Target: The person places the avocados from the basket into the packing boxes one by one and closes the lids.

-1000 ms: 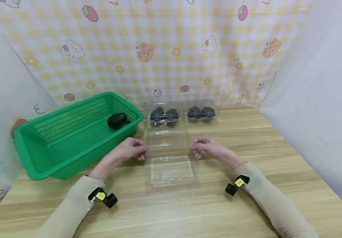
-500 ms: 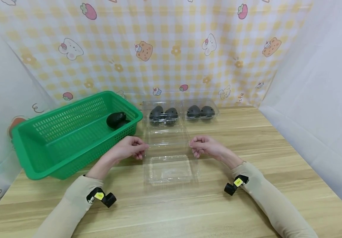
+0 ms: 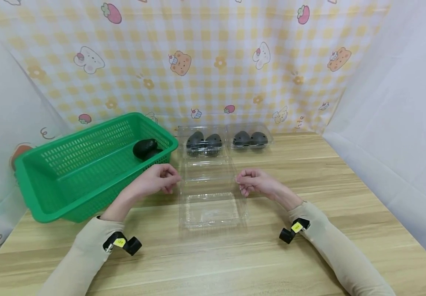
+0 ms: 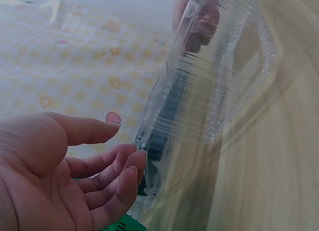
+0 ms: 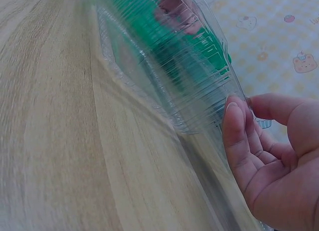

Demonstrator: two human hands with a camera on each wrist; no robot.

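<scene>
An unfolded clear plastic clamshell container (image 3: 213,210) stands on the table between my hands, its lid part raised at the back. My right hand (image 3: 256,183) pinches its right edge between thumb and fingers, as the right wrist view shows. My left hand (image 3: 158,179) is just beside the left edge. In the left wrist view, that hand's thumb is apart from its loosely bent fingers (image 4: 117,193), and nothing is gripped between them. Whether its fingertips brush the plastic I cannot tell.
A green slotted basket (image 3: 87,193) stands at the left with dark avocados (image 3: 145,149) at its right end. Two clear boxes holding dark avocados (image 3: 250,139) sit at the back, before a checkered curtain (image 3: 213,82). White cloth (image 3: 390,123) hangs at the right.
My left hand has let go of the container's left edge and shifted slightly left and back, its thumb lifting off. The right hand and the container are nearly where they were.
</scene>
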